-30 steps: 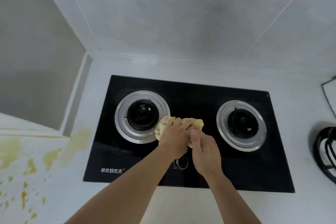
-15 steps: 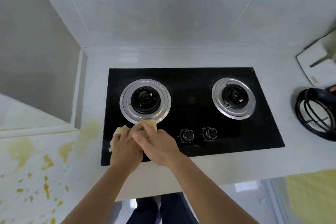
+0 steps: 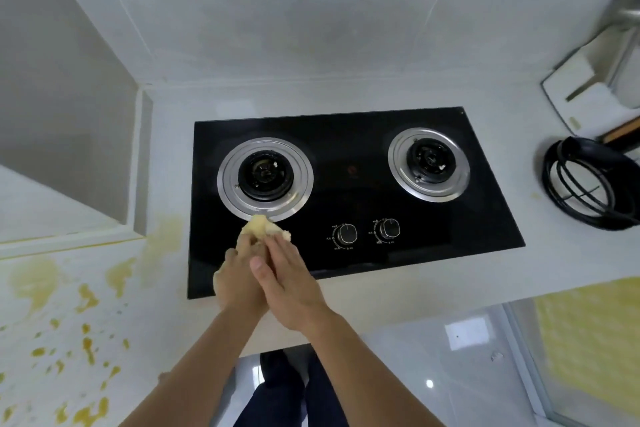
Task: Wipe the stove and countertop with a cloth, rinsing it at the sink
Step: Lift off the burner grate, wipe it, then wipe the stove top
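The black glass stove (image 3: 349, 184) has two burners and is set into a white countertop (image 3: 561, 260). A crumpled yellow cloth (image 3: 262, 226) lies on the glass just in front of the left burner (image 3: 265, 178). My left hand (image 3: 235, 279) grips the cloth near the stove's front left corner and covers most of it. Laid over the left hand is my right hand (image 3: 289, 282), its fingers straight and reaching the cloth.
Two knobs (image 3: 346, 233) sit at the stove's front middle, right of my hands. Black pan supports (image 3: 588, 184) and a white board (image 3: 581, 97) stand on the counter at the right. Yellow stains (image 3: 162, 239) mark the counter and the surface left of the stove.
Both hands and the cloth have slid from the middle of the stove, between the burners, to the glass in front of the left burner. The view has pulled back.
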Available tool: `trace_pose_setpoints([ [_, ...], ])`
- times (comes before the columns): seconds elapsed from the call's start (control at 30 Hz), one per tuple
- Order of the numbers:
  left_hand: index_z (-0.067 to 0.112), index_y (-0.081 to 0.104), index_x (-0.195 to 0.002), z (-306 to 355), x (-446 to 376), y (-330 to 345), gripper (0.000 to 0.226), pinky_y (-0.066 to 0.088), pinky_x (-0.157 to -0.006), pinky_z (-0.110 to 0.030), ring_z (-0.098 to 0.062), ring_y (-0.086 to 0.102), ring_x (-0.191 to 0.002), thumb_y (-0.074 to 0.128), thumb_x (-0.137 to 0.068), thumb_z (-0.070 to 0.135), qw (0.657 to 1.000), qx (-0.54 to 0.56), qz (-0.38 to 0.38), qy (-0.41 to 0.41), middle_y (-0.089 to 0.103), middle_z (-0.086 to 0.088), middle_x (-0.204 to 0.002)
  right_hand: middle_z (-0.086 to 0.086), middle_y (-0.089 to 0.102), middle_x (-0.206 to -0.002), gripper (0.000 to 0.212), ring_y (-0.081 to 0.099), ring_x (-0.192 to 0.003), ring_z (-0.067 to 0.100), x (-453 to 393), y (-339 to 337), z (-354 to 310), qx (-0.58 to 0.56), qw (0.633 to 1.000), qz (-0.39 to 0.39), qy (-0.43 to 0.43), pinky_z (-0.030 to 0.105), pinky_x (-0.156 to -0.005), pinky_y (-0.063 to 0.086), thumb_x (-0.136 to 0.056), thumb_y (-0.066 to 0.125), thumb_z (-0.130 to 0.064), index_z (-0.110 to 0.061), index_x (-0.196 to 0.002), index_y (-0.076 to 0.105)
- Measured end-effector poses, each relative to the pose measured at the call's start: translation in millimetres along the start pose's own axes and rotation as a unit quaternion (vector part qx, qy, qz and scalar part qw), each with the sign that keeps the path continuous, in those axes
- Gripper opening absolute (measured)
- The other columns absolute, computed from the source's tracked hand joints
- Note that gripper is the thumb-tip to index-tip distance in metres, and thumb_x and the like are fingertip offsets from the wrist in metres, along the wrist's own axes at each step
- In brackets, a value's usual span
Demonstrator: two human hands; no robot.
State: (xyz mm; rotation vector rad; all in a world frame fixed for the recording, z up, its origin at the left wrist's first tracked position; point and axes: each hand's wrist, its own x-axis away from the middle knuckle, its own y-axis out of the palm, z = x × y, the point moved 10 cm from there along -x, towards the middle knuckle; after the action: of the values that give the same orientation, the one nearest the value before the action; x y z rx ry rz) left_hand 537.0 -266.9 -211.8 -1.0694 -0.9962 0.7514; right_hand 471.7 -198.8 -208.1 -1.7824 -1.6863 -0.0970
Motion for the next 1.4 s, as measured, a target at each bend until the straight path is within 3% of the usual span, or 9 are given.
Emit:
trace_pose_setpoints([
  [0.2, 0.029, 0.046, -0.133, 116, 7, 18, 0.035, 0.057, -0.081, -0.041, -0.023, 0.051, -0.113, 0.052, -0.099, 0.035, 0.990, -0.014, -0.031, 0.135, 0.038, 0.002, -0.138, -0.019, 0.017, -0.169, 0.071, 0.015, -0.153, 0.000, 40, -79, 72, -0.041, 0.995, 0.077, 0.046, 0.034, -0.126, 0.018, -0.101, 0.022, -0.072, -0.039, -0.164, 0.013],
  [0.37, 0.034, 0.041, -0.140, 83, 9, 30, 0.050, 0.046, -0.093, -0.036, -0.021, 0.044, -0.115, 0.058, -0.096, 0.023, 0.958, -0.061, -0.050, 0.275, 0.029, 0.011, -0.145, -0.012, 0.055, -0.148, 0.072, 0.049, -0.132, 0.005, 55, -60, 63, 0.010, 0.999, 0.036, 0.033, 0.031, -0.111, 0.038, -0.098, 0.019, -0.076, -0.044, -0.162, 0.017],
  [0.5, 0.037, 0.050, -0.136, 35, 5, 12, 0.054, 0.047, -0.084, -0.038, -0.024, 0.050, -0.104, 0.069, -0.088, 0.023, 0.973, -0.070, 0.012, 0.218, 0.037, 0.012, -0.149, -0.024, 0.059, -0.131, 0.058, 0.057, -0.118, 0.006, 46, -34, 24, -0.003, 1.000, -0.026, 0.011, 0.038, -0.107, 0.042, -0.101, 0.023, -0.071, -0.054, -0.156, 0.015],
  [0.6, 0.036, 0.053, -0.137, -29, 11, 1, 0.066, 0.052, -0.074, -0.045, -0.032, 0.053, -0.098, 0.080, -0.078, 0.029, 0.992, -0.035, 0.053, 0.110, 0.044, 0.006, -0.152, -0.021, 0.019, -0.167, 0.063, 0.038, -0.147, 0.016, 30, 2, -10, 0.048, 0.994, -0.098, -0.029, 0.047, -0.117, 0.035, -0.101, 0.027, -0.070, -0.051, -0.158, 0.008],
  [0.67, 0.036, 0.051, -0.141, -53, 19, 5, 0.071, 0.052, -0.075, -0.051, -0.036, 0.050, -0.103, 0.079, -0.077, 0.026, 0.996, -0.020, 0.063, 0.067, 0.040, 0.007, -0.157, -0.017, 0.000, -0.171, 0.068, 0.017, -0.156, 0.015, 22, 12, -11, 0.094, 0.989, -0.113, -0.032, 0.048, -0.123, 0.026, -0.102, 0.025, -0.069, -0.041, -0.161, 0.008],
  [0.9, 0.026, 0.059, -0.135, -24, 31, 35, 0.065, 0.052, -0.075, -0.054, -0.035, 0.049, -0.105, 0.078, -0.074, 0.013, 0.992, 0.040, 0.059, 0.100, 0.053, -0.002, -0.143, -0.017, 0.002, -0.171, 0.069, 0.011, -0.156, 0.009, 42, -9, 32, 0.132, 0.985, -0.096, -0.049, 0.040, -0.126, 0.021, -0.105, 0.020, -0.064, -0.029, -0.164, 0.015],
  [1.1, 0.031, 0.057, -0.130, 92, 44, 55, 0.064, 0.053, -0.074, -0.040, -0.023, 0.049, -0.096, 0.076, -0.070, 0.020, 0.976, 0.090, 0.014, 0.200, 0.050, 0.006, -0.137, -0.026, -0.008, -0.168, 0.070, 0.003, -0.150, -0.012, 82, -71, 104, 0.162, 0.985, 0.019, -0.047, 0.018, -0.121, 0.020, -0.104, 0.014, -0.065, -0.031, -0.165, 0.011],
  [1.23, 0.032, 0.055, -0.129, 139, 42, 60, 0.060, 0.055, -0.075, -0.038, -0.020, 0.051, -0.094, 0.078, -0.075, 0.028, 0.973, 0.106, -0.002, 0.204, 0.050, 0.006, -0.131, -0.022, -0.006, -0.168, 0.083, -0.005, -0.153, -0.009, 92, -103, 141, 0.177, 0.982, 0.054, -0.040, 0.026, -0.126, 0.018, -0.095, -0.002, -0.075, -0.031, -0.165, 0.008],
  [1.4, 0.039, 0.051, -0.131, 118, 39, 51, 0.062, 0.054, -0.075, -0.033, -0.016, 0.053, -0.094, 0.076, -0.076, 0.026, 0.980, 0.080, -0.007, 0.180, 0.047, 0.012, -0.137, -0.020, -0.017, -0.167, 0.094, -0.017, -0.152, -0.005, 74, -99, 113, 0.214, 0.975, -0.007, -0.054, 0.025, -0.128, 0.001, -0.089, -0.004, -0.081, -0.027, -0.165, 0.000],
])
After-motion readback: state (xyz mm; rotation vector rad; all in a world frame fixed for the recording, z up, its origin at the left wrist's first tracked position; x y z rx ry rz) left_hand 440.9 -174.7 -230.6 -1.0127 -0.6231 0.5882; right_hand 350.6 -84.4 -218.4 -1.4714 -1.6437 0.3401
